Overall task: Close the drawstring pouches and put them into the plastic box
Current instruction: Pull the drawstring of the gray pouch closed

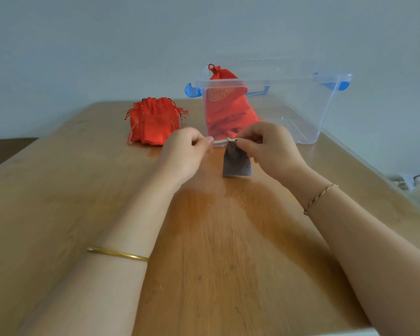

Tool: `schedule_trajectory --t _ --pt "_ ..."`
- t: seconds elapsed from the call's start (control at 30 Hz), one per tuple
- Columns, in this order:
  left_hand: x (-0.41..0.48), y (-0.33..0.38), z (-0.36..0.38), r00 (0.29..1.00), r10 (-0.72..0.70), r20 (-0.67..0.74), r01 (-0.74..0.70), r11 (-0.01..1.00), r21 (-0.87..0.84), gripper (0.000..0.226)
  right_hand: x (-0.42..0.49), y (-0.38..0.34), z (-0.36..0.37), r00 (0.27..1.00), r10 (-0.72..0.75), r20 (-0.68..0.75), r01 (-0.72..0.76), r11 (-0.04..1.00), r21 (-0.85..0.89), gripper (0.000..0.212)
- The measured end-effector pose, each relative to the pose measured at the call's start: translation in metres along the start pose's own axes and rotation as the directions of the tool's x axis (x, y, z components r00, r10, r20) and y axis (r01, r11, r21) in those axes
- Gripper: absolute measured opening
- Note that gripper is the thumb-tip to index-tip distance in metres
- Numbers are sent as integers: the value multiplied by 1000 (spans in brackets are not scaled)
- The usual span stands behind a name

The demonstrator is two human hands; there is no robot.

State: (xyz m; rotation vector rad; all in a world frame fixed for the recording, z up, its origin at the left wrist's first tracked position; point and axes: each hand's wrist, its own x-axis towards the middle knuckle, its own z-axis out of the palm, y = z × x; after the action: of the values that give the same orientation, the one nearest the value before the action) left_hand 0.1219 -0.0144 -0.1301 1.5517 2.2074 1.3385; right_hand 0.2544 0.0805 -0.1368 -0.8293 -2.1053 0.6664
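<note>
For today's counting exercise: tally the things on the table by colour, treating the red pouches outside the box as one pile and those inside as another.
Red: 2, the pile of red pouches on the table and the red pouches in the box.
Grey: 1, the grey pouch held by both hands.
Clear with blue latches: 1, the plastic box.
Total: 4.

From my seat the light reads soft and even, daylight-like, with no hard shadows; only faint, diffuse shading lies on the wooden table (58,190) beneath the forearms. The wall (83,44) in the upper frame looks a flat bluish grey. I see a mild sheen on the tabletop at centre. The picture is slightly soft overall, and wide-angle bending curves the table edges toward the corners.
</note>
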Motion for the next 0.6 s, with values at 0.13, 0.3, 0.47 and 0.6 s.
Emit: schedule_trajectory --t 0.13,0.3,0.47,0.6 --pt "5 -3 -3 998 46 -47 -42 996 74 31 2 3 -8 998 46 -51 -43 998 45 8" --pt "4 5 1 998 -41 -51 23 951 -307 38 2 8 -3 999 46 -13 -46 999 -8 10" --pt "0 15 9 986 -96 133 164 636 -754 35 -1 3 8 1000 -8 15 9 999 -46 7" --pt "1 8 9 976 -153 153 216 715 -665 26 -2 4 9 1000 2 7 -2 1000 10 6"
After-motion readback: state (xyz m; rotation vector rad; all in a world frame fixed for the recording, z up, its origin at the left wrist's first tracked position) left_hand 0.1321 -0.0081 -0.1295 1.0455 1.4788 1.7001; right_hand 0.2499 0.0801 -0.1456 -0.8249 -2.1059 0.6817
